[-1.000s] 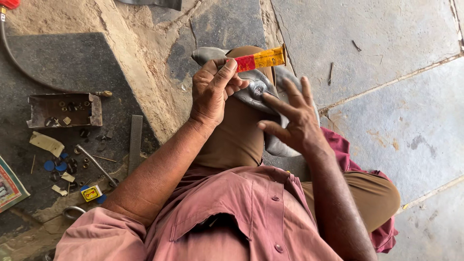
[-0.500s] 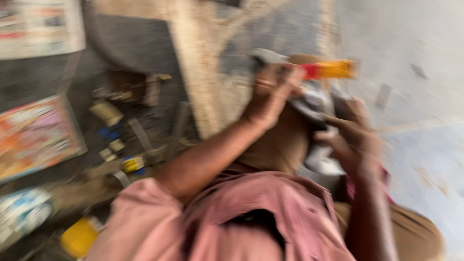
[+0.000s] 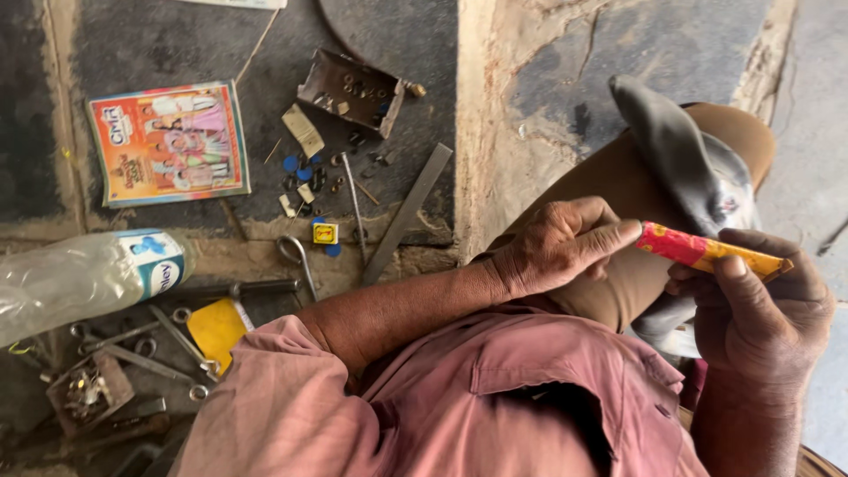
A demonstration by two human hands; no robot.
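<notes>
Surveying a cracked stone floor [image 3: 548,97], I note scattered tools at nine o'clock. My right hand [image 3: 760,309] grips a red-yellow tube [image 3: 707,250] at three o'clock over a grey cloth [image 3: 680,159]; my left hand [image 3: 556,247], fingers loosely curled, touches its red end.

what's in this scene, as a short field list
left hand: fingertip on the red end of the tube, resting on the knee
right hand: holds the tube's orange end
shoe: grey, on the knee
floor left: booklet, metal box, file, bottle
</notes>
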